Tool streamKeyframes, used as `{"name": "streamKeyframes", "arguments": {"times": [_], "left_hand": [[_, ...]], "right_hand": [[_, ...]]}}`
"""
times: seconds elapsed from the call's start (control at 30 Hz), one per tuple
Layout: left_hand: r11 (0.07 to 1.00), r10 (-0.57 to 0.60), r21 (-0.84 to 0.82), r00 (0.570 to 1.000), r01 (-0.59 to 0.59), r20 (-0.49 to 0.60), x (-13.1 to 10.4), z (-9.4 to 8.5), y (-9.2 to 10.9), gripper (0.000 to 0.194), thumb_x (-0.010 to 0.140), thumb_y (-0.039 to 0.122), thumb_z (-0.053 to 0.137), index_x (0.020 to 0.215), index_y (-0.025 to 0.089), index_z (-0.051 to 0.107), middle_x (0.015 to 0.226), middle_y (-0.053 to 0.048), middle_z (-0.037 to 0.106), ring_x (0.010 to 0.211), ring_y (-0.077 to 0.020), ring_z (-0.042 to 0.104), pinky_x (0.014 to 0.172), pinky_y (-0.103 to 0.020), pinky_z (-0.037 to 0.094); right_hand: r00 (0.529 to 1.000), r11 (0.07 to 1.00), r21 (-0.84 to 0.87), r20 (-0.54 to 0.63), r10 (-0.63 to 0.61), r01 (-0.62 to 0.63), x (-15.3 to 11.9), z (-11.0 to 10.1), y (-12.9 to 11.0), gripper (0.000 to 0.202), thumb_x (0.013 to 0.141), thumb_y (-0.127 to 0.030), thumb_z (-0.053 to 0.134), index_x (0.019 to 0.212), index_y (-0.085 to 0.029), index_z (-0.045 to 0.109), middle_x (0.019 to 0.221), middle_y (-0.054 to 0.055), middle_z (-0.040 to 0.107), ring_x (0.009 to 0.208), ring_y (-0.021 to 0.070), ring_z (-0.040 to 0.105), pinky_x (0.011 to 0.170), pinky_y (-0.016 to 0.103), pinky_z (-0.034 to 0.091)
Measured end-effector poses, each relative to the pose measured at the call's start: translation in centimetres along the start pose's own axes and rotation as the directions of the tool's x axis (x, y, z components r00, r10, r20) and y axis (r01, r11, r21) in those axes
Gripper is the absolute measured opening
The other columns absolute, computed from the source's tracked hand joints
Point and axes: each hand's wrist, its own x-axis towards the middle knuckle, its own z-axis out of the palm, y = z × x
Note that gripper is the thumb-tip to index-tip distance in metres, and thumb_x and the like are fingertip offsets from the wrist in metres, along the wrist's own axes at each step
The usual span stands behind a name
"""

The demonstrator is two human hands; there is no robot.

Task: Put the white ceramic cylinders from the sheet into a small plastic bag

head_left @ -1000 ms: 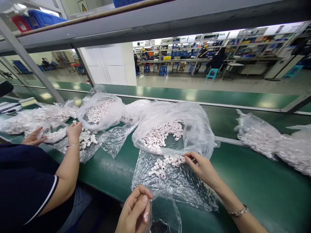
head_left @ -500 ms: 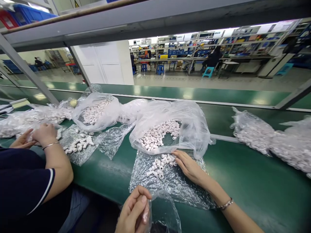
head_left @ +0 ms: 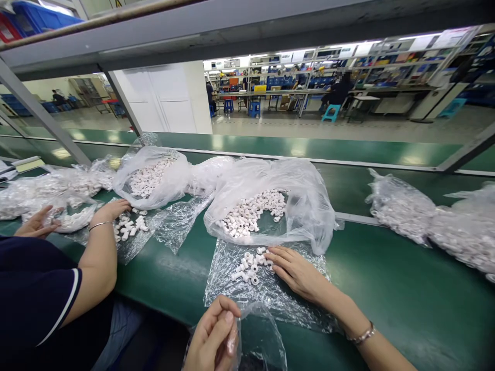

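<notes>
My left hand [head_left: 217, 330], at the bottom, pinches the rim of a clear plastic bag [head_left: 266, 335] that hangs open at the bench's front edge. Palm down, my right hand [head_left: 292, 268] lies with fingers stretched over the right side of a small heap of white pipe fittings [head_left: 247, 265]. Some of the fittings are hidden under its fingertips. The heap rests on a flat clear plastic sheet [head_left: 228, 288]. Just behind it, a large translucent bag [head_left: 309, 206] lies open on its side, with many more white fittings [head_left: 251, 211] in its mouth.
On the left a co-worker's hands [head_left: 110, 211] handle similar fittings beside another open bag [head_left: 178, 178]. Filled clear bags [head_left: 402, 208] lie on the right of the green bench [head_left: 371, 278]. A grey shelf beam [head_left: 232, 36] crosses overhead.
My right hand has drawn slightly back toward me, away from the large bag's mouth, over the heap. My left hand keeps its grip. The co-worker's right hand has moved rightward to their heap.
</notes>
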Motion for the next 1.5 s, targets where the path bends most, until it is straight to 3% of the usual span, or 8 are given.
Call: {"name": "streamKeyframes", "arguments": {"times": [0.23, 0.53, 0.67, 0.87, 1.13, 1.5], "left_hand": [[1.000, 0.010, -0.023, 0.999, -0.011, -0.035, -0.1, 0.1, -0.2, 0.030, 0.089, 0.047, 0.066, 0.091, 0.017, 0.063, 0.053, 0.008, 0.046, 0.031, 0.0025, 0.019, 0.034, -0.014, 0.015], [0.999, 0.011, -0.031, 1.000, -0.012, -0.029, -0.1, 0.3, 0.2, 0.029, 0.088, 0.046, 0.067, 0.091, 0.017, 0.063, 0.054, 0.008, 0.048, 0.031, 0.0024, 0.015, 0.033, -0.014, 0.013], [0.999, -0.009, -0.035, 1.000, 0.008, -0.025, 0.1, 0.3, 0.2, 0.030, 0.087, 0.047, 0.069, 0.090, 0.018, 0.063, 0.055, 0.008, 0.048, 0.031, 0.0025, 0.015, 0.033, -0.014, 0.013], [0.999, -0.035, -0.031, 0.998, 0.034, -0.049, 0.1, 0.6, -0.1, 0.030, 0.086, 0.046, 0.070, 0.089, 0.018, 0.063, 0.053, 0.008, 0.047, 0.031, 0.0022, 0.015, 0.033, -0.014, 0.011], [0.995, -0.086, -0.053, 0.992, 0.081, -0.092, 0.2, 1.4, -0.1, 0.033, 0.082, 0.049, 0.073, 0.087, 0.018, 0.063, 0.051, 0.008, 0.044, 0.033, 0.0017, 0.016, 0.035, -0.015, 0.014], [0.998, -0.060, -0.023, 0.993, 0.058, -0.100, 0.0, 1.1, -0.1, 0.035, 0.082, 0.050, 0.073, 0.087, 0.017, 0.062, 0.052, 0.008, 0.045, 0.034, 0.0015, 0.016, 0.035, -0.014, 0.014]], "right_hand": [[0.999, 0.996, 0.093, 0.032, 0.001, -0.004, -0.5, -1.3, -0.7, 0.033, 0.105, -0.037, 0.039, 0.127, -0.026, 0.060, 0.127, 0.007, 0.062, 0.114, 0.0243, 0.059, 0.096, 0.041, 0.052], [0.980, 0.966, 0.182, -0.047, 0.193, -0.182, -1.8, -4.6, 0.6, 0.031, 0.104, -0.042, 0.038, 0.112, -0.025, 0.063, 0.109, 0.006, 0.068, 0.097, 0.0250, 0.065, 0.079, 0.038, 0.053], [0.967, 0.952, 0.196, -0.052, 0.248, -0.233, -2.8, -5.0, 1.3, 0.028, 0.103, -0.043, 0.041, 0.106, -0.026, 0.063, 0.104, 0.005, 0.068, 0.091, 0.0244, 0.065, 0.074, 0.036, 0.051], [0.949, 0.935, 0.227, -0.094, 0.299, -0.272, -3.7, -4.7, 2.3, 0.028, 0.103, -0.042, 0.039, 0.107, -0.026, 0.061, 0.109, 0.006, 0.064, 0.094, 0.0240, 0.063, 0.078, 0.036, 0.050], [0.948, 0.917, 0.243, 0.045, 0.316, -0.317, -5.0, -4.6, 3.2, 0.033, 0.100, -0.052, 0.046, 0.123, -0.031, 0.056, 0.126, 0.005, 0.055, 0.106, 0.0254, 0.059, 0.085, 0.037, 0.052], [0.940, 0.908, 0.243, 0.085, 0.330, -0.341, -5.0, -4.9, 2.9, 0.040, 0.097, -0.057, 0.049, 0.127, -0.031, 0.054, 0.127, 0.006, 0.055, 0.105, 0.0257, 0.059, 0.085, 0.037, 0.052]]}}
